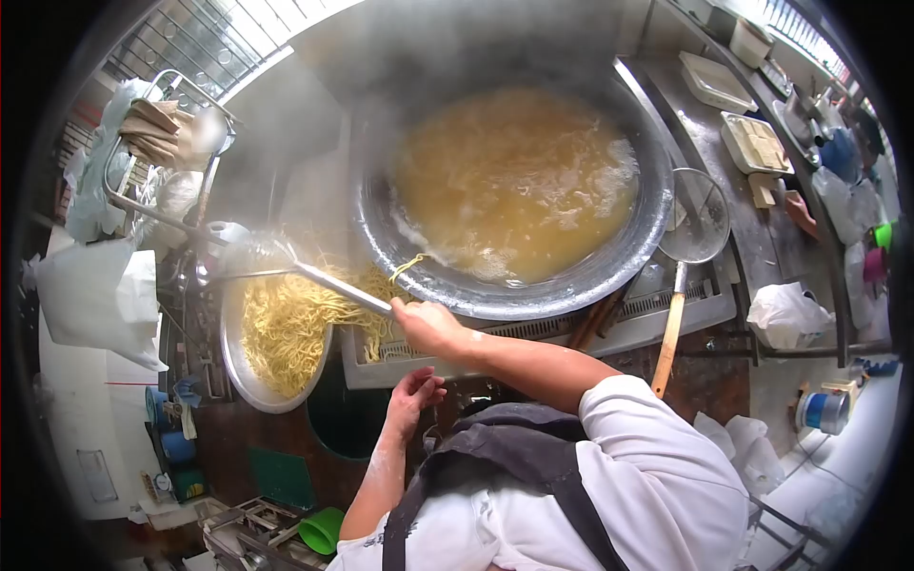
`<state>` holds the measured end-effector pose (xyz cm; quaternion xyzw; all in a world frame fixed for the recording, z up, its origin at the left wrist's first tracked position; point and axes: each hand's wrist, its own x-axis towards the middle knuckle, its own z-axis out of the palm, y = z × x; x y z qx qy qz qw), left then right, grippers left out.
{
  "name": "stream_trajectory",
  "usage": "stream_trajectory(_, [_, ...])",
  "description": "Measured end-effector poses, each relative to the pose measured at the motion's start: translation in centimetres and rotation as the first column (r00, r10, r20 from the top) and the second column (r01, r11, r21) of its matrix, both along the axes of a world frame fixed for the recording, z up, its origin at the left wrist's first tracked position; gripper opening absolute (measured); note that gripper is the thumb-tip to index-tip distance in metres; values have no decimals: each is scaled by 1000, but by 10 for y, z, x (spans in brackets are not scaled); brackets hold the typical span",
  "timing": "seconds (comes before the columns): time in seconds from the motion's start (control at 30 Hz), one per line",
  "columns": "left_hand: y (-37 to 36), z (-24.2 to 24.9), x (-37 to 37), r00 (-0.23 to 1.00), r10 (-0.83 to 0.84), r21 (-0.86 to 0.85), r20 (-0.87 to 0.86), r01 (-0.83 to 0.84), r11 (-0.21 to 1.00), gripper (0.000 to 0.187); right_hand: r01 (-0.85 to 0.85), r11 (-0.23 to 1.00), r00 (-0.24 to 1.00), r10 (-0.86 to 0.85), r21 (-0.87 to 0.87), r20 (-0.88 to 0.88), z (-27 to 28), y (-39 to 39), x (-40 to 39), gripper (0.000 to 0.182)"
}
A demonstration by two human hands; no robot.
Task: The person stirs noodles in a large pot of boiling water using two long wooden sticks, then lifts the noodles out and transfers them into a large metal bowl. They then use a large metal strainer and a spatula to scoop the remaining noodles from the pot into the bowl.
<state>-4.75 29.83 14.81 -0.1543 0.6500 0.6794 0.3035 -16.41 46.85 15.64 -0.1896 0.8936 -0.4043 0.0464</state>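
My right hand [433, 328] is wrapped around the handle of a wire skimmer [333, 285], its round mesh head tipped over the left side. Beneath the head, a metal basin [231, 366] holds a heap of yellow noodles [286, 328]. Some noodles spill from the heap onto the stove edge. One strand hangs over the rim of a large wok [533, 303] full of cloudy, bubbling yellow-brown water [514, 181]. My left hand [416, 395] is near the stove's front edge, fingers loosely bent and apart, with nothing visible in it. Steam blurs the skimmer's head.
A second skimmer [695, 224] with a wooden handle lies right of the wok. Farther right, a steel counter carries white trays [755, 143] and a white plastic bag [790, 314]. Another person's hand [800, 211] shows there. A dark round container [350, 414] stands below the stove.
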Motion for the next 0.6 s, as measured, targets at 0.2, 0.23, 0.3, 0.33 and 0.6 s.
stream_trajectory(0.2, [-20,-8,0,997,77,10,-10,-76,997,38,436,894,900,-435,105,-28,-1,133,-11,18])
stream_trajectory(0.23, [-23,-10,1,997,83,6,7,-83,997,38,500,856,865,-502,133,-22,7,163,-9,21])
stream_trajectory(0.3, [-27,-14,3,994,99,-1,35,-99,995,38,624,758,757,-646,191,95,16,221,-9,28])
stream_trajectory(0.33, [-28,-15,4,994,103,-1,36,-103,995,38,685,680,714,-699,260,-52,11,249,-9,30])
stream_trajectory(0.6, [-28,-10,4,994,103,-33,42,-101,994,41,774,410,468,-884,484,1,-34,408,-92,30])
